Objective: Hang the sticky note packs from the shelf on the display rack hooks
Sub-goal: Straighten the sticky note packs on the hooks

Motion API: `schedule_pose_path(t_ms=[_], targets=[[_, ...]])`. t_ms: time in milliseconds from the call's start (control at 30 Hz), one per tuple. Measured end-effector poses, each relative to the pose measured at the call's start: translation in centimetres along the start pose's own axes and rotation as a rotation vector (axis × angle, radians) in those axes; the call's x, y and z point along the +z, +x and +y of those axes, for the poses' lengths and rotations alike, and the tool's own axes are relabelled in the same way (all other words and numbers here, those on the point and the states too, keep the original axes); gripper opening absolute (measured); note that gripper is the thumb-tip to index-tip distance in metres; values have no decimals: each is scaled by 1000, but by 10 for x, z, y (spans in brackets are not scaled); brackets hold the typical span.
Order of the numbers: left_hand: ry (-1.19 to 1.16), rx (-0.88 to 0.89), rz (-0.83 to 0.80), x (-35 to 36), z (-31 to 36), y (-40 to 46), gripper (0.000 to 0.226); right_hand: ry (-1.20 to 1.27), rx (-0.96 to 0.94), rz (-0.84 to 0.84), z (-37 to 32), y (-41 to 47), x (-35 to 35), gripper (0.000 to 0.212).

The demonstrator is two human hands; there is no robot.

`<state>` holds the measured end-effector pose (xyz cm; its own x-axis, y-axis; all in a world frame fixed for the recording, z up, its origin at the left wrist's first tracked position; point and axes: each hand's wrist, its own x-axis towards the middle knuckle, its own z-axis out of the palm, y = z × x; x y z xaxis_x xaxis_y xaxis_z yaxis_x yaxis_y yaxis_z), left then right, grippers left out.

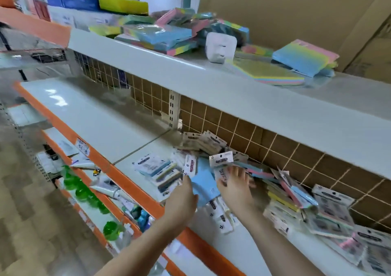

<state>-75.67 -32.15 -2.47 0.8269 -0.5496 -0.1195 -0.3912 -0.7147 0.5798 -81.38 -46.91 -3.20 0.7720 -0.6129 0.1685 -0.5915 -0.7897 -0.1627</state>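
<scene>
— Fingers first: where are they? The left hand [183, 199] seems to have thumb and fingers pinched on the near edge of a blue sticky note pack [203, 186]; the frame is smeared, so I read that as a grip, not a certainty.

— And the right hand [234, 186]?

— Its fingers [238, 173] reach flat and slightly spread into the pile, against a pack with a white header card [221, 159] that stands up just beyond them. Whether anything is pinched there I cannot tell.

— Where is the stock?

— The heap of carded sticky note packs [285, 193] sprawls across the white middle shelf [110, 123], from the centre out to the right, up against the wire grid back panel [243, 132]. More loose pads [160, 37] lie on the top shelf [190, 72]. I can't see any hooks.

— So the step is picking up?

— I'd judge so: drawing packs out of the heap, nothing hung yet. To do it well, take one pack at a time by its card, with the hang slot kept free and facing up, so it can be threaded without regripping. Lift it clear rather than dragging, or the neighbours will slide toward the near orange shelf edge [127, 180] and drop.
</scene>
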Motion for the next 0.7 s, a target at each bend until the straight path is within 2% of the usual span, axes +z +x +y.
schedule_pose_path(t_ms=[100,233,300,467,567,700], targets=[[25,112,-21,-2,-5,14,50,-120,123,16,-15,1,13,60],[103,256,28,-9,-12,27,47,-27,188,199,-26,-5,23,50],[98,302,82,-11,-16,31,43,-6,206,217,-26,-8,28,47],[-124,411,126,-11,-23,48,26,67,285,243,-28,-13,31,44],[-299,334,58,-6,-29,57,20,106,240,325,-26,-14,34,38],[-490,301,7,-2,-38,63,25,299,266,417,-24,-19,34,30]])
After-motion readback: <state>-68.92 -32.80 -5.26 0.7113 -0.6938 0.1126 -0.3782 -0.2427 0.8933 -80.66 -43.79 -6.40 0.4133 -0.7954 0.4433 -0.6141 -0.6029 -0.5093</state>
